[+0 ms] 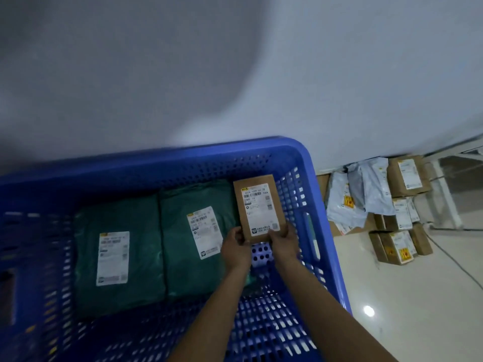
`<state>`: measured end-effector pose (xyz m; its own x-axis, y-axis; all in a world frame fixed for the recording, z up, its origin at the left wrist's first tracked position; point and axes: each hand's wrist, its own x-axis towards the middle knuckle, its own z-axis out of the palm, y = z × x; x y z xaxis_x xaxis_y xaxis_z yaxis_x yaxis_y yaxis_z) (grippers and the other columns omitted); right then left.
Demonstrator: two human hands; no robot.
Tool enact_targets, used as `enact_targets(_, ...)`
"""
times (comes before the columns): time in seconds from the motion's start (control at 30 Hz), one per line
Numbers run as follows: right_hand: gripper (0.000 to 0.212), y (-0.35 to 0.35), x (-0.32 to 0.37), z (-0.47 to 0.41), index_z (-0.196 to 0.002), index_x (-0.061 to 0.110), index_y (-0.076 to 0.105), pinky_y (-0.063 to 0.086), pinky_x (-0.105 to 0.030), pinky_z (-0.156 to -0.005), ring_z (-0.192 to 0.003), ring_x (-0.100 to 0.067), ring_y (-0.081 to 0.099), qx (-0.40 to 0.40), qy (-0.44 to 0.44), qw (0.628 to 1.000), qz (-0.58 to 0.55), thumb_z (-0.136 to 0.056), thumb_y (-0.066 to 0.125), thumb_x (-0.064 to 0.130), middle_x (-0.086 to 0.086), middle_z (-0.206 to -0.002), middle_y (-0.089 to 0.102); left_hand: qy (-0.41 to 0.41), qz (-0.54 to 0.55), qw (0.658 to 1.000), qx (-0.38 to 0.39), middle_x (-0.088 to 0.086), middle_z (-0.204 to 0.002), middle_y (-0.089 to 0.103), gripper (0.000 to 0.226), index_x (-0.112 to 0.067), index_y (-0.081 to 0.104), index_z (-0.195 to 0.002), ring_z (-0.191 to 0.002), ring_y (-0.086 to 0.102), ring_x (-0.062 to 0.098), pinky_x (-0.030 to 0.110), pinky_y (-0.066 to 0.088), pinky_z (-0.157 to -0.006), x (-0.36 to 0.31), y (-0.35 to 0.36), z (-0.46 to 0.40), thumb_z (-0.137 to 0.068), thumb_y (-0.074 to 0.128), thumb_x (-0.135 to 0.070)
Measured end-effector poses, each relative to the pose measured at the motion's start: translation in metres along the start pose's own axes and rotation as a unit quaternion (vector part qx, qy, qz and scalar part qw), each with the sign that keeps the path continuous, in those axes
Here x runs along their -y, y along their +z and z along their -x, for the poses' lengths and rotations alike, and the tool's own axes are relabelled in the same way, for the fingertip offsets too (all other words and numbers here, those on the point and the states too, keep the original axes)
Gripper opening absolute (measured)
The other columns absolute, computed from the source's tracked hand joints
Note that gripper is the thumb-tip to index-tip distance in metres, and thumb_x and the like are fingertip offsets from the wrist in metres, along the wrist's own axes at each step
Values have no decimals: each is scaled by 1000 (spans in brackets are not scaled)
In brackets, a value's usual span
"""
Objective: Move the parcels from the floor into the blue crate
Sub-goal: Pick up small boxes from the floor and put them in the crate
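Observation:
A small brown cardboard parcel [257, 207] with a white label is inside the blue crate [303, 155], close to its right wall. My left hand [236, 248] grips the parcel's near left corner and my right hand [285, 244] grips its near right corner. Two green bag parcels lie flat on the crate floor, one at the left [117, 254] and one in the middle [193, 246], each with a white label. More parcels [376, 205] lie on the floor to the right of the crate.
The floor pile holds several brown boxes [406, 175] and grey-white mailer bags [345, 202] against a white wall [235, 61]. A white frame leg [447, 194] stands beside them. Pale glossy floor [407, 309] stretches to the right of the crate.

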<state>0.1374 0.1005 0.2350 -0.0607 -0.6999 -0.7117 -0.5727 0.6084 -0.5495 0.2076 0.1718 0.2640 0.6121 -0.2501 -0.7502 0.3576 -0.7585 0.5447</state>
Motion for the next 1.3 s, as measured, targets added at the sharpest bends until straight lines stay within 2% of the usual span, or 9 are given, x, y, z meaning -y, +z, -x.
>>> enact_targets(0.13,50,13,-7,-24,-140,10,44,48,-45,-99,-118,-34,55,-3,1,1000,-4,-92,59,6,-12,-132,56,5,-65,997,34,8,-127,61,39,-17,54,-131,-105,60,26,34,48,-85,11,5,-17,-95,45,-8)
enact_targets(0.3,48,27,-17,-50,-132,13,51,51,-49,-96,-113,-30,60,47,37,997,-56,-88,56,-3,-11,-127,61,5,-47,996,73,10,-127,60,46,-15,51,-135,-63,49,5,8,38,-43,13,5,-27,-94,36,1)
enact_targets(0.47,46,32,-12,-56,-130,9,47,51,-48,-97,-110,-30,59,59,57,994,-73,-88,47,-10,-9,-122,60,-7,-59,994,89,14,-127,60,45,-7,55,-129,-107,60,28,23,47,-82,4,8,-34,-91,35,8)
enact_targets(0.63,43,37,-16,-66,-132,5,46,51,-51,-95,-109,-34,60,43,98,993,-50,-90,55,-4,-13,-121,60,-16,-56,990,129,17,-124,61,46,-10,54,-131,-66,52,16,21,39,-54,9,11,-37,-91,37,5)
enact_targets(0.83,25,24,-13,-56,-114,3,61,54,-49,-91,-94,-32,65,64,117,991,-9,-93,57,15,-13,-94,64,-6,-92,983,157,13,-119,63,43,-13,56,-128,-74,55,19,24,39,-56,9,5,-41,-90,41,-1)
enact_targets(0.97,27,6,-8,-34,-107,5,59,54,-42,-86,-83,-25,61,64,127,990,-16,-88,61,23,-10,-87,59,-1,-61,994,89,7,-117,63,26,-12,61,-114,-95,58,20,26,43,-76,9,-13,-30,-91,49,-8)
enact_targets(1.1,17,-27,14,16,-73,15,55,30,-32,-53,-50,-15,33,106,89,990,-10,-86,62,23,-2,-60,41,26,-51,997,61,4,-107,60,19,-13,59,-109,-86,54,17,26,41,-71,-3,-43,3,-92,50,-14)
enact_targets(1.2,8,-61,38,64,-98,11,60,27,-34,-52,-53,-16,36,154,48,985,-64,-93,58,17,-5,-64,45,49,-50,996,62,4,-107,60,16,-14,58,-107,-85,55,17,25,41,-66,-22,-64,33,-92,51,-15)
enact_targets(1.3,19,-97,68,108,-113,9,56,48,-30,-72,-82,-22,60,195,4,974,-117,-97,54,18,-10,-93,64,75,-27,995,60,5,-109,62,18,-13,59,-108,-93,55,21,29,43,-79,-50,-79,66,-90,55,-15)
